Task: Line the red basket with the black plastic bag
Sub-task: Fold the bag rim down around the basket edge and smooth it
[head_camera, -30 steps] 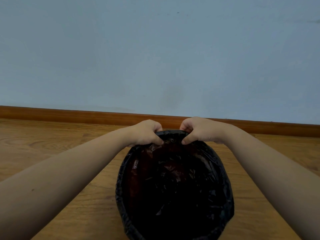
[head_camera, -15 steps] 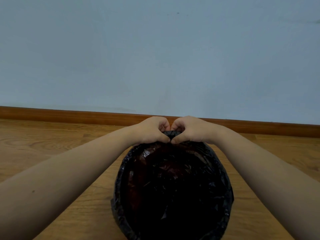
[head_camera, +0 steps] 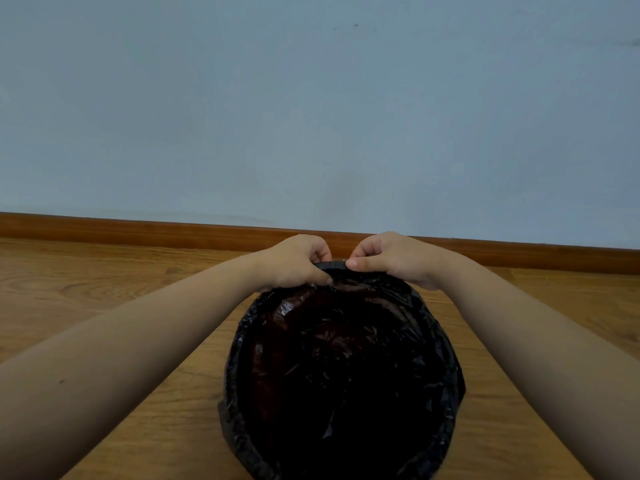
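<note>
Hands side by side at the far rim: the left hand (head_camera: 300,263) and right hand (head_camera: 389,259) are each curled tight, pinching the black plastic bag (head_camera: 341,375) where it folds over the edge. The red basket (head_camera: 273,355) sits on the wooden floor (head_camera: 104,289) near the baseboard (head_camera: 138,230), showing only as a reddish tint through the film. Looks like the final tucking step; next comes smoothing that rim fold down without dragging the liner off the near side.

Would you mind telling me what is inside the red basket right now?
The black plastic bag lines it, folded over the rim, where both hands pinch it. A reddish tint shows through; the basket itself and its bottom are covered.
</note>
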Tool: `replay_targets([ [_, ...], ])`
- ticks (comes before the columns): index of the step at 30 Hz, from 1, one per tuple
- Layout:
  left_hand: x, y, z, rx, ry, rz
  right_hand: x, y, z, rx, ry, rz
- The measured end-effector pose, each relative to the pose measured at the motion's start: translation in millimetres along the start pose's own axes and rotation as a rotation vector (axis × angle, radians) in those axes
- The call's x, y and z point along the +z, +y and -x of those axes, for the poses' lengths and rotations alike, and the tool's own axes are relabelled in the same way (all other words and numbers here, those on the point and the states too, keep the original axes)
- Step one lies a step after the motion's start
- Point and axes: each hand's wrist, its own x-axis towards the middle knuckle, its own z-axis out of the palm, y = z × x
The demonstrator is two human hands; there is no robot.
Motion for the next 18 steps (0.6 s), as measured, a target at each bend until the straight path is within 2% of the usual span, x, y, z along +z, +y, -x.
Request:
replay_targets([
  [7,-15,-8,2,-0.132,-0.120,-0.016,-11,8,7,0.066,-0.085,-0.112],
  [10,-19,-6,4,-0.160,-0.185,0.001,-9,5,5,0.063,-0.087,-0.088],
  [15,-9,2,0,-0.025,-0.063,0.058,2,-2,-1,0.013,-0.041,-0.011],
  [18,0,5,-5,0.041,-0.016,0.010,6,-5,-4,-0.037,-0.024,0.018],
])
